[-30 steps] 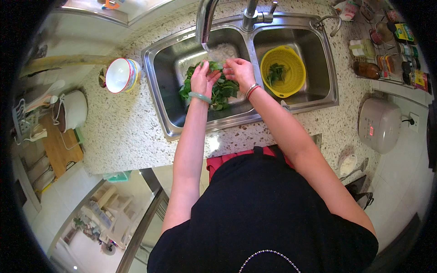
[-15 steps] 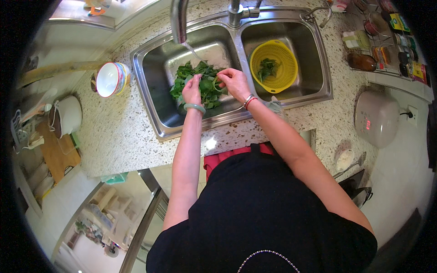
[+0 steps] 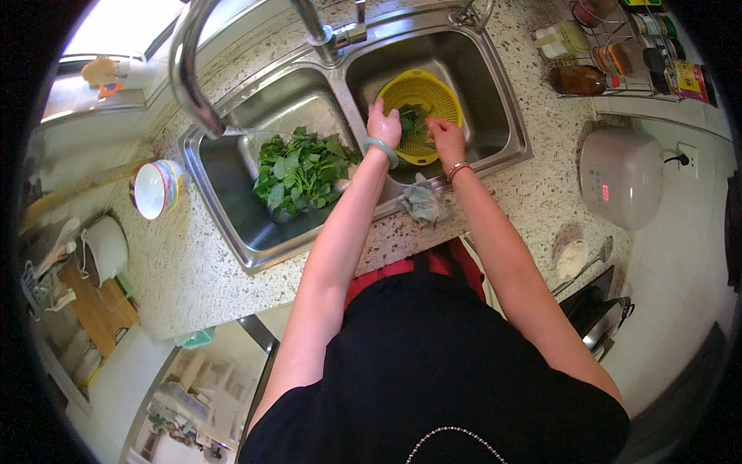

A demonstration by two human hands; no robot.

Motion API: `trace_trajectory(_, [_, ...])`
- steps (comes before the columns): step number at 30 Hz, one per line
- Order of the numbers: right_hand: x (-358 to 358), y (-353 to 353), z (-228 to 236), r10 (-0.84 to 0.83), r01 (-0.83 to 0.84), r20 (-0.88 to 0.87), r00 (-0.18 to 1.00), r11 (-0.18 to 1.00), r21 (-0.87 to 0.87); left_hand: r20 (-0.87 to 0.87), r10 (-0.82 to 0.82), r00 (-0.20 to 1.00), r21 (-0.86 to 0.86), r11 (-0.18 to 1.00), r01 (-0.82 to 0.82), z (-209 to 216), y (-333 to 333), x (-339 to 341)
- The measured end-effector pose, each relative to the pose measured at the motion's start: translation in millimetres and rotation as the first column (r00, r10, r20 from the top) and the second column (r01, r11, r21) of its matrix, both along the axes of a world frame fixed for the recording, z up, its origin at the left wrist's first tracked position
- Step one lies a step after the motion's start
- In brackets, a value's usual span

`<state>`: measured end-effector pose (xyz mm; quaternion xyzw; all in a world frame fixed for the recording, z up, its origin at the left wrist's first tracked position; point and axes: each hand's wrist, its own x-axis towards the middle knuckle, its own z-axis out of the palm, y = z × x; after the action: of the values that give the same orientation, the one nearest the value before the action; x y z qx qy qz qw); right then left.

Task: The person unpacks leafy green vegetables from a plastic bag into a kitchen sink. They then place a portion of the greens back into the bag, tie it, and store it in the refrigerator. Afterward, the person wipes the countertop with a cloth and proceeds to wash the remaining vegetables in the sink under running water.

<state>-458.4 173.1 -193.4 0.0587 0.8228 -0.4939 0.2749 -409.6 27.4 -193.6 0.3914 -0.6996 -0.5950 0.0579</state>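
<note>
Leafy greens (image 3: 297, 174) lie in a big pile in the left sink basin, under a thin stream from the faucet (image 3: 193, 93). In the right basin stands a yellow colander (image 3: 444, 99) with a small clump of greens (image 3: 412, 117) inside. My left hand (image 3: 384, 127), with a pale green bangle at its wrist, is over the colander's left rim, fingers apart and nothing seen in them. My right hand (image 3: 448, 141) reaches over the colander's right side, its fingertips pinched together beside the clump; what they hold is too small to make out.
A crumpled grey-blue cloth (image 3: 423, 203) lies on the sink's front edge. Stacked bowls (image 3: 156, 189) stand left of the sink. To the right are a rice cooker (image 3: 622, 178), a small bowl of white food (image 3: 572, 259) and a wire rack with jars and bottles (image 3: 580, 80).
Both hands have moved right, from the greens in the left basin to the colander. My left hand has let go of the greens. The view has shifted to the right.
</note>
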Motion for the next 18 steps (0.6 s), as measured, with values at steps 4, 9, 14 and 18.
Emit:
trace_trajectory(4, [-19, 18, -5, 0.210, -0.024, -0.277, 0.938, 0.834, 0.551, 0.330, -0.009, 0.944, -0.031, 0.999, 0.021, -9, 5, -25])
trace_trajectory(9, [-52, 26, -8, 0.138, -0.141, 0.057, 0.989, 0.732, 0.666, 0.307, 0.052, 0.950, 0.031, 0.997, -0.064, -58, -1, -24])
trace_trajectory(14, [-65, 25, -11, 0.229, -0.339, 0.252, 0.940, 0.707, 0.621, 0.322, 0.175, 0.930, 0.080, 0.974, -0.210, -53, 4, -25])
trace_trajectory(18, [-65, 32, -29, 0.196, -0.211, 0.099, 0.976, 0.713, 0.668, 0.312, 0.244, 0.918, 0.010, 0.965, -0.260, -51, 2, -31])
